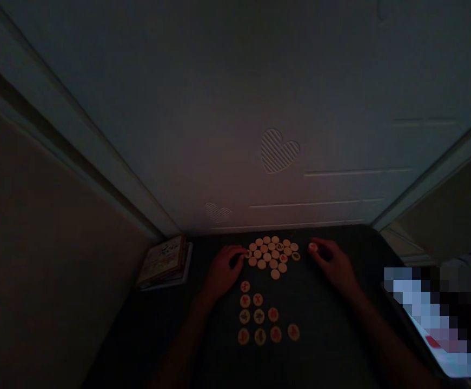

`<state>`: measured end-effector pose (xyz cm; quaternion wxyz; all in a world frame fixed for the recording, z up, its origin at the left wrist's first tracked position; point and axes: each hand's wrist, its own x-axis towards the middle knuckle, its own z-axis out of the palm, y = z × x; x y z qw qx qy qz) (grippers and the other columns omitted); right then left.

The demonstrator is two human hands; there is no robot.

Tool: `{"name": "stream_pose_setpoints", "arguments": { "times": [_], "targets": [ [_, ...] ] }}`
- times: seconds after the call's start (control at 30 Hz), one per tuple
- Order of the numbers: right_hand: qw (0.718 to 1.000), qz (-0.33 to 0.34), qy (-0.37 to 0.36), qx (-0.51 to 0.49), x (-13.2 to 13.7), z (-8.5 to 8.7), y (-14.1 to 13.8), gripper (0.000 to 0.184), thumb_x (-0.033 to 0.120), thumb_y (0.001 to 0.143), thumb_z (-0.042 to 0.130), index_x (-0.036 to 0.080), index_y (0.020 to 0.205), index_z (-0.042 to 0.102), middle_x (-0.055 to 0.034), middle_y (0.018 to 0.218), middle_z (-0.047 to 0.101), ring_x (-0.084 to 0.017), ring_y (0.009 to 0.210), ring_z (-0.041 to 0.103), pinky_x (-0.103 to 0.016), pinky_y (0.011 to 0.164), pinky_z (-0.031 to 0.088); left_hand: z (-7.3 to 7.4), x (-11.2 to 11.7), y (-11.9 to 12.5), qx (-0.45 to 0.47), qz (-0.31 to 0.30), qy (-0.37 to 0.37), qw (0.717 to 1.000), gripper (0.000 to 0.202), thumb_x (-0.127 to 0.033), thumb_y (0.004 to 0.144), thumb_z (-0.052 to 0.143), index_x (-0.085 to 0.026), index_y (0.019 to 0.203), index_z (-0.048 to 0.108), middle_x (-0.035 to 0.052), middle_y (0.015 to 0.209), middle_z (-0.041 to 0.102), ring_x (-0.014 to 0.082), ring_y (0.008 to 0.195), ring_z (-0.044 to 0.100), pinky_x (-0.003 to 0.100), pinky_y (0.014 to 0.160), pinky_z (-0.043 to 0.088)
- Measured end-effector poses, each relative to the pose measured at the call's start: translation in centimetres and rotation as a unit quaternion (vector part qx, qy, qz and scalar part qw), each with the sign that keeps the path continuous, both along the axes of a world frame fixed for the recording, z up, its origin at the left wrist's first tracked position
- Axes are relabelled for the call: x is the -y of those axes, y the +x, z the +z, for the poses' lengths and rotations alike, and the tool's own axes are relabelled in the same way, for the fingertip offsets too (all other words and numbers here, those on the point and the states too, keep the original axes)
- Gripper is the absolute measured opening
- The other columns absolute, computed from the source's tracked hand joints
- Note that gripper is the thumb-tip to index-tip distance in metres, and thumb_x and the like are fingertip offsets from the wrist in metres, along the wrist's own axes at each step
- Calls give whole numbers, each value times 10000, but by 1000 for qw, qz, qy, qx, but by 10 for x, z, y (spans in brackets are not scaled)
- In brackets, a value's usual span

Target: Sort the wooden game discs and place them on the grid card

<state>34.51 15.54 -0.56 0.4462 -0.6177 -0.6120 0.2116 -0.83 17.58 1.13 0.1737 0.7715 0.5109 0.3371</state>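
Observation:
In the head view, several round xiangqi pieces lie in a loose cluster, most with plain sides up. My left hand is at the cluster's left edge, thumb and index finger closing on a dark-marked xiangqi piece. Off to the right, apart from the cluster, my right hand pinches a red-marked xiangqi piece by its edge. Closer to me, face-up pieces with red or dark characters form stepped rows, with a single red piece at the top and a longer row at the bottom.
A stack of books or boxes sits on the dark table at left. Behind rises a pale panel with embossed hearts. A lit screen, blurred out, stands at lower right. The light is dim.

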Motion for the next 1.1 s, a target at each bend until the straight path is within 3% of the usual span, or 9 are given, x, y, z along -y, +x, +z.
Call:
{"name": "stream_pose_setpoints", "arguments": {
  "times": [0.23,0.5,0.73,0.93,1.1],
  "targets": [
    [997,13,43,56,1,6,-3,386,566,911,605,227,1038,737,-115,1082,674,-252,965,662,-425,880,565,-2,-1,0,7,0,6,1000,184,-259,938,564,-266,1060,701,38,1113,728,226,1066,670,438,971,544],
    [997,5,51,57,3,6,-3,394,561,915,595,222,1059,734,-124,1079,674,-267,977,650,-447,885,550,-8,-1,-1,28,23,-10,999,288,-281,949,556,-260,1228,623,46,1200,706,223,1126,654,440,1015,522],
    [998,-15,43,44,16,8,-8,390,569,908,598,217,1001,740,-120,1071,690,-251,944,664,-428,864,564,-5,-2,0,7,8,17,1000,217,-279,938,561,-258,1119,678,50,1128,721,233,1068,669,438,975,541],
    [998,-59,29,19,44,16,-16,421,601,894,605,215,990,743,-114,1055,724,-255,944,693,-427,852,580,-2,-3,1,10,-4,31,999,197,-267,933,557,-259,1070,698,50,1096,728,233,1044,673,434,960,547],
    [994,-65,-51,-71,98,29,-43,367,562,856,684,225,987,747,-89,990,749,-248,869,726,-366,755,606,-2,-3,2,8,-1,25,1000,185,-266,929,558,-256,1052,696,47,1093,726,237,1042,668,435,963,539]
  ]
}}
